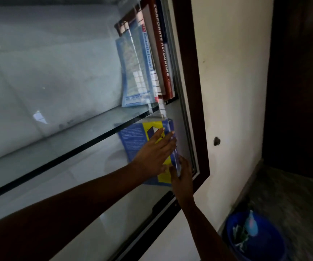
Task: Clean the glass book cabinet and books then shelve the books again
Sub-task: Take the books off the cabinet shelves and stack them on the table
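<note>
The blue and yellow book (133, 140) stands tilted at the right end of the lower compartment, under the glass shelf (76, 149) and close to the cabinet frame (199, 129). The left hand (151, 155) lies flat on its cover with straight fingers. The right hand (183, 178) appears to pinch the lower spine between thumb and fingers. It seems best to ease the book upright against the right side, keeping fingers off the cleaned glass.

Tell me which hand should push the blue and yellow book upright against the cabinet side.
Probably the left hand: its straight fingers lie flat on the book, while the right hand sits at its spine edge.
</note>
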### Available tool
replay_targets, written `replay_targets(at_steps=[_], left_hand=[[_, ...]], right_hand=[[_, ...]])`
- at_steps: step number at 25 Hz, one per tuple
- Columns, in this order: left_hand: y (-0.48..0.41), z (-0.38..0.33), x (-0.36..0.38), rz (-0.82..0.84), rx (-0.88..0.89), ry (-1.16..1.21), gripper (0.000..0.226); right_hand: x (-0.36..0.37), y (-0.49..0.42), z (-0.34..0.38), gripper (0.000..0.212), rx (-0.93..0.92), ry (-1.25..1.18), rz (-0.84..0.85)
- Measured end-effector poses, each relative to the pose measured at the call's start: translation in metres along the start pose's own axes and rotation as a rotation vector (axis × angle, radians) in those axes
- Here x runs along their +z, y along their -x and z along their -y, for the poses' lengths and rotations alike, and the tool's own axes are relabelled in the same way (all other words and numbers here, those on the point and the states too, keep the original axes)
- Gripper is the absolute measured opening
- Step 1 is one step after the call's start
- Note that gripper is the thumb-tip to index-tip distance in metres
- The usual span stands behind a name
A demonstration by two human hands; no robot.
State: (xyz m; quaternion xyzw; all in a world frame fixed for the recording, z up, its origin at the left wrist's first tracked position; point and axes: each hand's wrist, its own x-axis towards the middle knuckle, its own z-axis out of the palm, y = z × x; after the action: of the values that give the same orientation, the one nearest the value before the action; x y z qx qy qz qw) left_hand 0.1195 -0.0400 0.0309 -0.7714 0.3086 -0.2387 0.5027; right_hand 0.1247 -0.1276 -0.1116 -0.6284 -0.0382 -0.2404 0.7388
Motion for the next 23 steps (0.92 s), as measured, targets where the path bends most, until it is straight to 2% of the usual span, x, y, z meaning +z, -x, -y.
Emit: replay_targets(at_steps=[2,5,7,10,11,14,20,23], left_hand=[[-0.010,-0.001,0.000,-0.003,-0.014,-0.017,0.071],[-0.011,0.000,-0.003,-0.071,-0.041,-0.032,0.051],[-0.006,0.001,-0.003,-0.116,-0.032,0.012,0.049],[0.013,0.002,-0.004,-0.206,-0.054,0.066,0.052],[0.019,0.001,-0.005,-0.236,-0.050,0.095,0.052],[0.043,0.003,-0.006,-0.213,-0.033,0.149,0.051],[0.113,0.005,-0.007,-0.216,-0.047,0.235,0.053],[0.131,0.005,-0.009,-0.155,-0.068,0.247,0.055]], right_hand=[[0.001,-0.007,-0.003,0.040,0.008,0.052,-0.023],[0.004,-0.002,0.002,0.035,0.030,0.027,-0.017],[0.009,0.005,0.003,0.034,0.036,-0.053,-0.029],[0.026,0.027,0.004,0.076,0.008,-0.074,-0.109],[0.030,0.033,0.002,0.075,-0.007,-0.048,-0.115],[0.043,0.054,0.010,0.047,-0.095,0.005,-0.150],[0.072,0.111,0.023,0.047,-0.059,0.012,-0.071],[0.076,0.126,0.033,0.049,-0.032,-0.002,-0.041]])
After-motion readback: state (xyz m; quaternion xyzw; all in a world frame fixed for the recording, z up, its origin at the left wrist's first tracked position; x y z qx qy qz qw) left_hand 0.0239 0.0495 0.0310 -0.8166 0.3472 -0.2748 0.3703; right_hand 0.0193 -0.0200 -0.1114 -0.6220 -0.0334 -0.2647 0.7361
